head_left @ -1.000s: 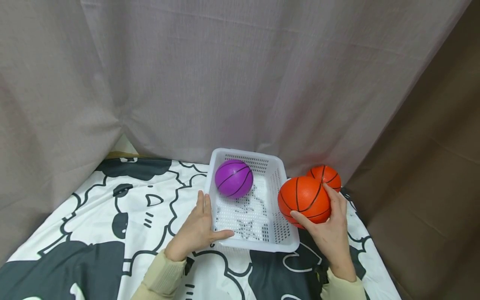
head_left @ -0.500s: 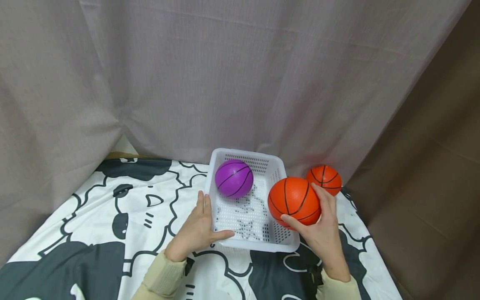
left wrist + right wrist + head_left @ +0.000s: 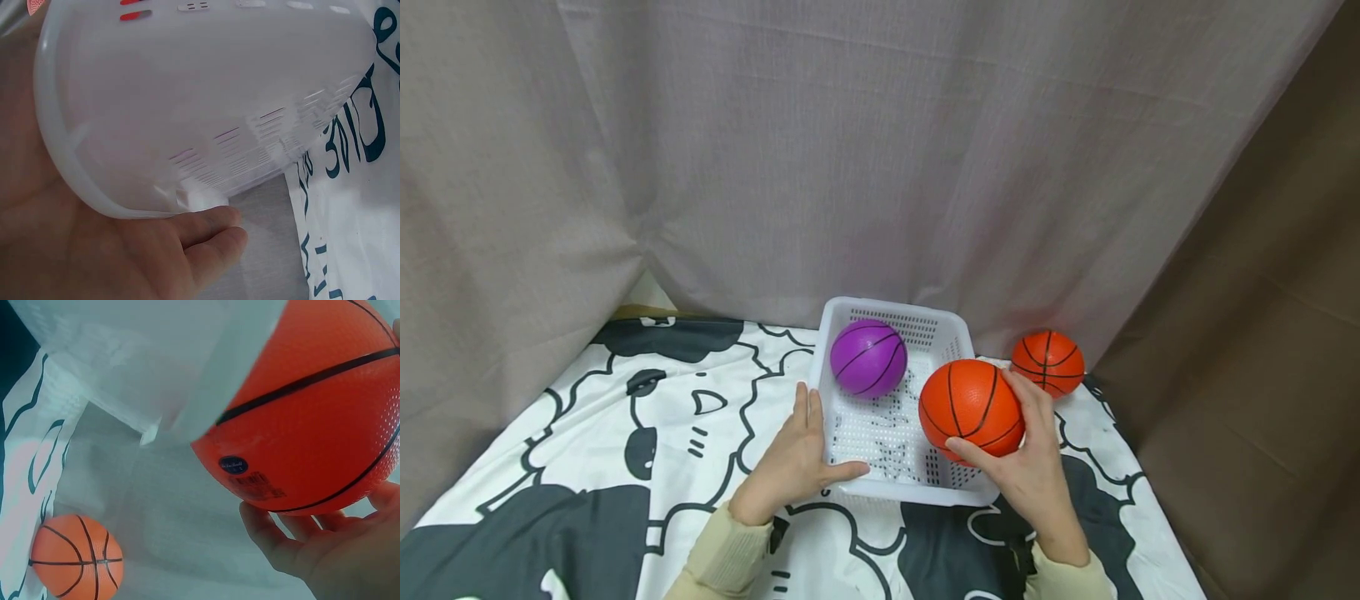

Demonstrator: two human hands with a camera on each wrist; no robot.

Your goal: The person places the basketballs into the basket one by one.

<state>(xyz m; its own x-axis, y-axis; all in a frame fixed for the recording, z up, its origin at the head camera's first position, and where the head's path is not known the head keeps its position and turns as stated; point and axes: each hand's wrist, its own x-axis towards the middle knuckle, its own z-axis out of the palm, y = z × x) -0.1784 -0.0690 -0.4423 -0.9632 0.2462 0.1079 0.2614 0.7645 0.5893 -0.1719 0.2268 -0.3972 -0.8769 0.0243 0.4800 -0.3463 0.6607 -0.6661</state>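
A white perforated plastic basket stands on the patterned cloth, with a purple toy basketball in its far left part. My left hand rests against the basket's near left corner, fingers straight along the outer wall and thumb over the near rim. In the left wrist view two fingertips touch the basket wall. Over the basket's right side, my right hand grips a large orange basketball. The right wrist view shows the fingers spread round this basketball, part of it hidden behind the basket wall.
A smaller orange basketball lies right of the basket, close to the grey curtain at the back. A brown curtain hangs on the right. Black and white cartoon cloth covers the surface.
My right hand has carried the large orange basketball leftward, from the basket's right edge to over its inside. More of the smaller orange basketball now shows. The left hand and basket have stayed put.
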